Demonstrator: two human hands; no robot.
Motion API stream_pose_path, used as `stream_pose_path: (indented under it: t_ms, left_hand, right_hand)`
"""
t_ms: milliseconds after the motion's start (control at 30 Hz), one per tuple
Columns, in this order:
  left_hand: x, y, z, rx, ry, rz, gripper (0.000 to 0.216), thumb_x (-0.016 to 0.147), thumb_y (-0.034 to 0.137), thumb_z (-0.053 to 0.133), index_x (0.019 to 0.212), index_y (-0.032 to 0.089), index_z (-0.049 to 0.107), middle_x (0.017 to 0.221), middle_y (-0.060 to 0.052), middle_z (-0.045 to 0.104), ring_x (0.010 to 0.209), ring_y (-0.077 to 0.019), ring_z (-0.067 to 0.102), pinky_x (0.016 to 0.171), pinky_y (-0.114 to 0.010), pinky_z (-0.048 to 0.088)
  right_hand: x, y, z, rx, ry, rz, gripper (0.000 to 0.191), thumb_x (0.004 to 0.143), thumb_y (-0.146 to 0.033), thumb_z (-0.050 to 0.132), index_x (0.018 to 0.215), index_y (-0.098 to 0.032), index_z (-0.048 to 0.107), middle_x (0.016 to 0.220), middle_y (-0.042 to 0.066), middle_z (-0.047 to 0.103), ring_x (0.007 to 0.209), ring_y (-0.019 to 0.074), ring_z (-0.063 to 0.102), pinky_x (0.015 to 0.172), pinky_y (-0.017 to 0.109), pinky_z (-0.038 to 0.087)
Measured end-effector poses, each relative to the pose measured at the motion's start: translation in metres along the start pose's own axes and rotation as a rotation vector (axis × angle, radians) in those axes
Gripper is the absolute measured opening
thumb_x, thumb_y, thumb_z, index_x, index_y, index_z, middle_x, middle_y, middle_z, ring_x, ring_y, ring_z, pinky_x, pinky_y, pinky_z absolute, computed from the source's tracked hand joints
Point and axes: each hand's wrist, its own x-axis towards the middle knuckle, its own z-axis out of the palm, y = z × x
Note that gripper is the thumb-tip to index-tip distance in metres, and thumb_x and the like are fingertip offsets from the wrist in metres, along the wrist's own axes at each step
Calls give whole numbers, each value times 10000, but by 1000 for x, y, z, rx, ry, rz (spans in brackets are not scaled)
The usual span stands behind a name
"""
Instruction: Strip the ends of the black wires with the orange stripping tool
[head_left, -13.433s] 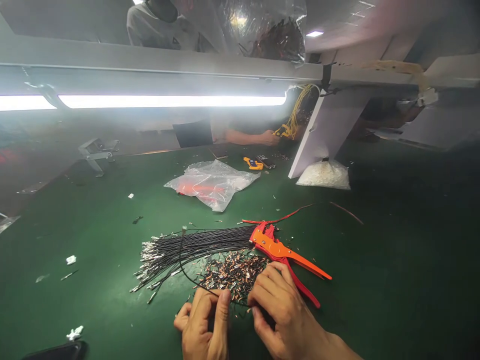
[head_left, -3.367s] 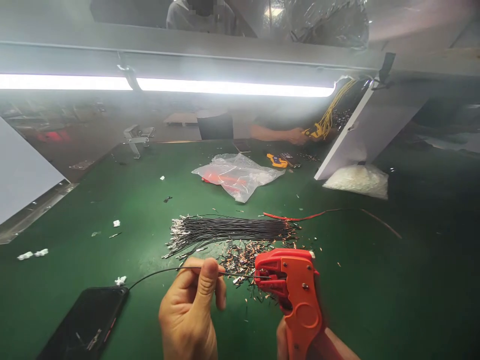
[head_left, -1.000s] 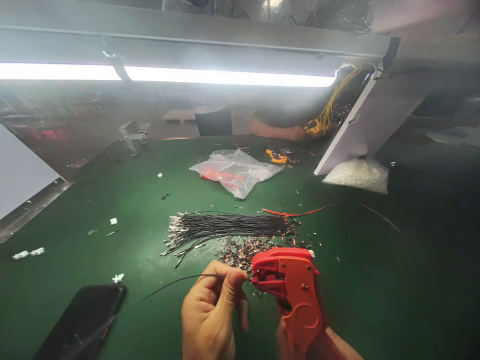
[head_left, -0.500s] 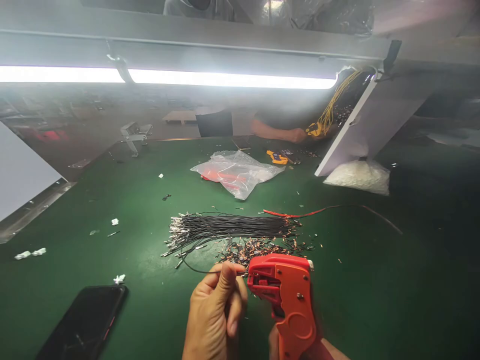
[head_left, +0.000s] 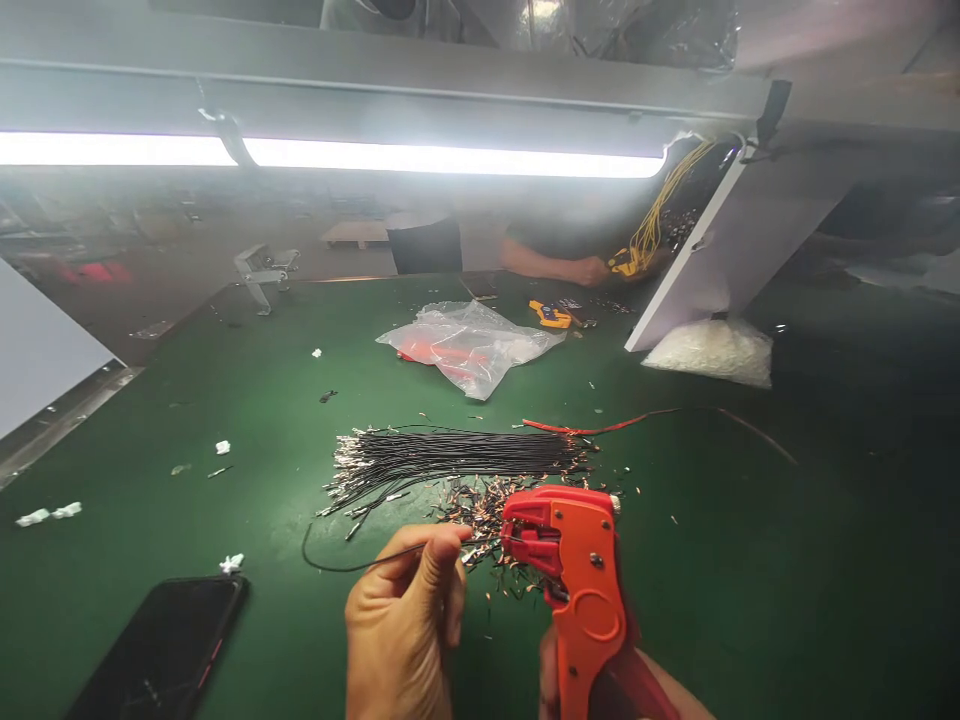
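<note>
Between thumb and fingers, my left hand (head_left: pixel 409 610) pinches a thin black wire (head_left: pixel 337 569), whose tail curves away to the left. The wire's other end points at the jaws of a red and orange wire stripper (head_left: pixel 589 590). My right hand (head_left: pixel 550 665), mostly hidden behind the tool, grips its handles upright. Whether the wire end is inside the jaws I cannot tell. Just beyond lies a bundle of black wires (head_left: pixel 465 453), with metal terminals at the left and bare copper at the right. Cut scraps of insulation and copper (head_left: pixel 480 500) are heaped in front of it.
A black phone (head_left: pixel 161 645) lies at the front left. A clear plastic bag (head_left: pixel 480 345) with something red sits farther back, near a yellow tool (head_left: pixel 550 314). A white bag (head_left: pixel 709 352) leans by a panel. Across the table, another person's arm (head_left: pixel 551 263) holds a yellow tool.
My left hand has moved left, away from the stripper, drawing the wire with it. The wire's tail now swings clear of the bundle. The stripper has risen slightly.
</note>
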Motion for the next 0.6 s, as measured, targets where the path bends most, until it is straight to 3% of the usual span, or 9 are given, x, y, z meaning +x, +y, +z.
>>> stream_pose_path:
  t_ms: [67, 167, 233, 300, 400, 467, 533, 600]
  left_hand:
    - [0, 0, -4, 107, 34, 143, 409, 584, 600, 848, 688, 214, 763, 415, 59, 471, 378, -32, 351, 397, -167, 253]
    - [-6, -6, -6, 331, 42, 415, 304, 692, 570, 793, 676, 266, 780, 557, 23, 614, 460, -78, 460, 438, -211, 359]
    - [-10, -15, -5, 440, -50, 622, 219, 766, 513, 760, 717, 301, 779, 609, 34, 636, 582, -111, 532, 562, -236, 427]
    - [-12, -25, -6, 516, -198, 786, 89, 825, 399, 742, 828, 315, 769, 601, 59, 626, 612, -113, 547, 648, -252, 444]
    - [-12, -39, -8, 604, -311, 875, 56, 873, 283, 703, 920, 291, 732, 629, 72, 626, 603, -104, 545, 671, -255, 437]
    - [-13, -46, -9, 618, -310, 841, 64, 909, 291, 657, 927, 281, 718, 646, 66, 619, 623, -108, 538, 660, -251, 422]
    - [-15, -51, -8, 585, -274, 783, 119, 939, 336, 610, 937, 284, 717, 658, 60, 608, 642, -114, 525, 659, -254, 400]
    - [-19, -54, -6, 528, -219, 748, 172, 947, 389, 586, 960, 295, 729, 664, 55, 592, 651, -120, 510, 672, -265, 379]
  right_hand:
    - [0, -4, 0, -13, 75, -52, 572, 785, -699, 584, 1122, -237, 562, 881, 79, 619, 787, 250, 607, 728, 400, 521]
    - [-2, -15, -4, -134, 294, -128, 442, 898, -577, 542, 1231, -287, 511, 1029, 83, 614, 913, 251, 592, 874, 433, 497]
    - [-4, -24, -9, -287, 447, -142, 358, 938, -495, 546, 1245, -313, 527, 1169, 96, 603, 1024, 265, 594, 972, 466, 468]
    - [-3, -32, -14, -410, 532, -156, 426, 924, -472, 601, 1316, -349, 488, 1230, 94, 590, 1058, 269, 608, 990, 475, 482]
    - [-2, -38, -19, -446, 557, -243, 719, 937, -501, 588, 1504, -453, 148, 1135, 61, 622, 915, 224, 664, 855, 421, 586]
    - [-1, -38, -20, -502, 521, -315, 694, 993, -506, 478, 1519, -505, 25, 1117, 47, 628, 888, 200, 677, 829, 394, 606]
    - [-2, -38, -21, -620, 504, -352, 547, 1029, -475, 401, 1514, -522, 153, 1095, 41, 623, 920, 191, 669, 845, 368, 602]
    - [-1, -37, -22, -741, 548, -354, 371, 1037, -426, 409, 1399, -490, 456, 1061, 39, 603, 955, 194, 649, 846, 333, 591]
